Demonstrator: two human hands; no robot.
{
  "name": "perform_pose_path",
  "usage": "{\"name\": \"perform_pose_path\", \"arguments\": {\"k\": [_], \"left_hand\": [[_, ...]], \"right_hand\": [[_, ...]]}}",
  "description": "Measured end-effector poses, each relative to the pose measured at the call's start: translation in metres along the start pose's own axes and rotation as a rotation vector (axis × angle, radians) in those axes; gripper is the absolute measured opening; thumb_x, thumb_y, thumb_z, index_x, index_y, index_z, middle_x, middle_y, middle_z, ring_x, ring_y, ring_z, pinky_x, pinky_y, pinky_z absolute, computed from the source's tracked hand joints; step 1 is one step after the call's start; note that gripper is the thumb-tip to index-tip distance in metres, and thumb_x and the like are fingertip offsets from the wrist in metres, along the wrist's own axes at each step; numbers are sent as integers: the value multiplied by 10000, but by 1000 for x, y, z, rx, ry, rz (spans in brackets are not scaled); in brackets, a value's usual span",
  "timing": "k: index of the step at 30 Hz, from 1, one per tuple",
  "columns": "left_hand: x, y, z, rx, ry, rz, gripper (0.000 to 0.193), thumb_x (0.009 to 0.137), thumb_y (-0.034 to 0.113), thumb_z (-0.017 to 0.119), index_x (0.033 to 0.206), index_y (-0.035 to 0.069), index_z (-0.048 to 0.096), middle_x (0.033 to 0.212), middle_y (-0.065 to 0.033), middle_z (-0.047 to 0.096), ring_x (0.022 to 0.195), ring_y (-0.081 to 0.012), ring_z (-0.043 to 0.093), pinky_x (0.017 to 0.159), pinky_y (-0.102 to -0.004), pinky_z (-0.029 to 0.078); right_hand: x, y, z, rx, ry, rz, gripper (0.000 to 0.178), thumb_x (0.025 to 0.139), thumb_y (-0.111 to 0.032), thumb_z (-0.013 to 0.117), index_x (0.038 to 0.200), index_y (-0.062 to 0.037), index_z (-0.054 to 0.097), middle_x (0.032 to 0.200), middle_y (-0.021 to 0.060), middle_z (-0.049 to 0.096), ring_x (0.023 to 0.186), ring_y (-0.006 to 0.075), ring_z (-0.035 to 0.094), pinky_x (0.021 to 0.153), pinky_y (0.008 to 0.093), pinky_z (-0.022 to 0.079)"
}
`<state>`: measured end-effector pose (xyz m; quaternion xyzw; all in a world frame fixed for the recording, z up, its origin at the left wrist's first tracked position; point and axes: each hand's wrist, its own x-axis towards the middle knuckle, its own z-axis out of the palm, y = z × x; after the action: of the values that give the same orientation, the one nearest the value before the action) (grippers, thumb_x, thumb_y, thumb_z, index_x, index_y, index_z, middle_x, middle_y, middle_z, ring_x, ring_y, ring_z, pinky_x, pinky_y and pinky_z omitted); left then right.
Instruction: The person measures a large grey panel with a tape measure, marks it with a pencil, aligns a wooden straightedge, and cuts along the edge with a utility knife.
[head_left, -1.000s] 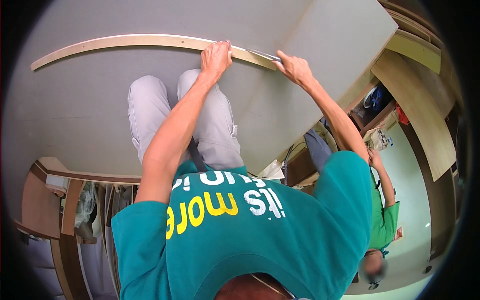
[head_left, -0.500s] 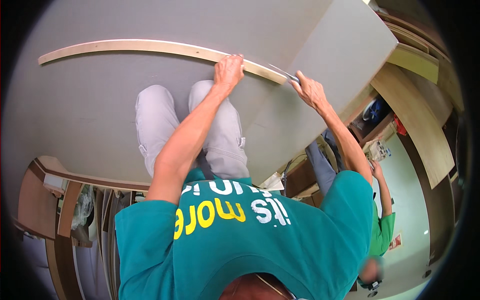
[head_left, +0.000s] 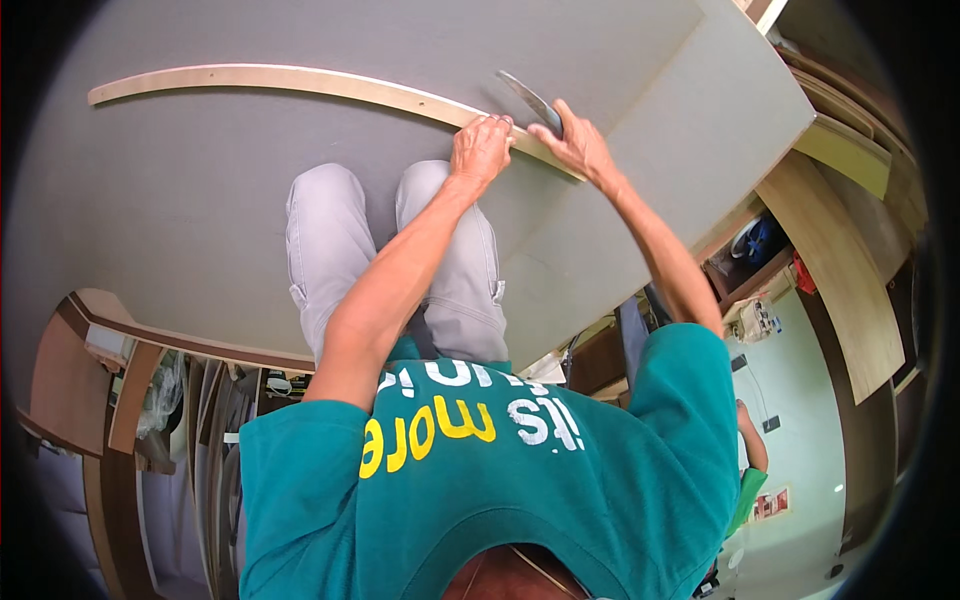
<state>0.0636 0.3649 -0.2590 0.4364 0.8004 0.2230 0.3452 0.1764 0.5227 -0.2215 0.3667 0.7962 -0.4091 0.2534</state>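
Lettering point(head_left: 468, 424) marks a teal shirt point(head_left: 560, 510) and perhaps a wall notice point(head_left: 771, 503)

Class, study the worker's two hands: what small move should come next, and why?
Probably swing the long grey tool toward the pale wooden strip: the right hand grips the tool, its tip sits out beyond the strip's far edge, and the left hand already holds the strip toward its right end.

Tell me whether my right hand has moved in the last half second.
Yes. Judged against the right corner of the grey board, your right hand has moved left and farther from your body.
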Motion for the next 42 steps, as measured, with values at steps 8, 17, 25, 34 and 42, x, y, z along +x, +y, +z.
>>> {"name": "perform_pose_path", "arguments": {"k": [8,17,25,34,42], "left_hand": [[2,-1,-8,-55,-57,-68,200,826,218,719,899,43,653,850,-121,693,832,-306,675,745,-430,533],[6,-31,-52,-119,12,-455,278,831,299,746,811,44,638,760,-141,685,740,-341,675,687,-453,515],[2,-35,-43,-182,96,-460,241,835,263,741,816,50,630,826,-160,693,801,-382,673,709,-484,515],[2,-38,-43,-148,81,-493,279,820,280,752,808,20,650,852,-172,694,813,-383,674,713,-477,521],[4,-34,-49,-134,61,-501,279,820,279,753,812,19,651,865,-164,698,811,-383,672,714,-475,524]], "right_hand": [[-36,-7,65,273,322,254,357,897,-366,685,951,-60,509,707,192,615,710,429,607,636,502,438],[-38,-3,71,175,384,237,358,906,-380,674,926,-65,504,675,153,583,659,392,572,622,481,424],[-4,-46,33,-69,161,-75,319,954,-381,570,974,-73,491,807,170,657,773,396,639,661,513,484],[3,-16,28,-285,9,-208,264,979,-350,535,1034,-100,470,783,142,655,753,357,655,609,470,514],[-58,54,-21,-355,-130,-19,247,981,-336,523,1035,-105,454,809,142,649,772,368,648,630,492,503]]}}
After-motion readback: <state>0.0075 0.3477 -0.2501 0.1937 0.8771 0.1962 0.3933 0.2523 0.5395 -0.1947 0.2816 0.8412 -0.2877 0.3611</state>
